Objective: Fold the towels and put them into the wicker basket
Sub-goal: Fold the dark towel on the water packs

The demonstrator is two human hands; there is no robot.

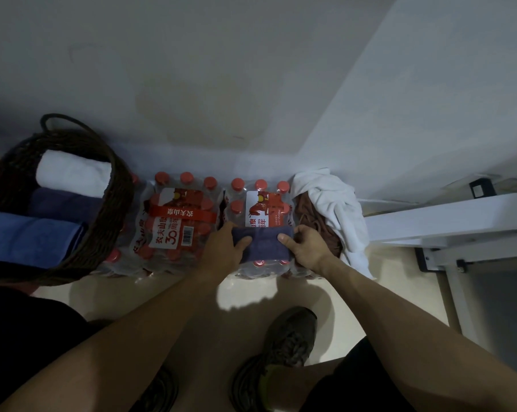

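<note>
So from the head cam, the person had a dark navy towel point(261, 243) folded small and sitting on top of the right-hand shrink-wrapped pack of water bottles point(258, 203), with a second pack point(174, 221) just beside it on the left. The left hand point(226, 248) gripped the towel's left end, thumb curled over the top, and the right hand point(306, 246) pinched the right end, thumb on top and fingers tucked behind. It looked soft, light and floppy, so holding both ends like that seemed smart; one-handed it'd probably sag open. The wicker basket point(108, 221) sat well off to the left and already held a white towel point(73, 173), a purple one point(64, 203) and a blue one point(28, 236). A crumpled white towel point(331, 197) and a brown one point(310, 221) waited unfolded on the right.
</note>
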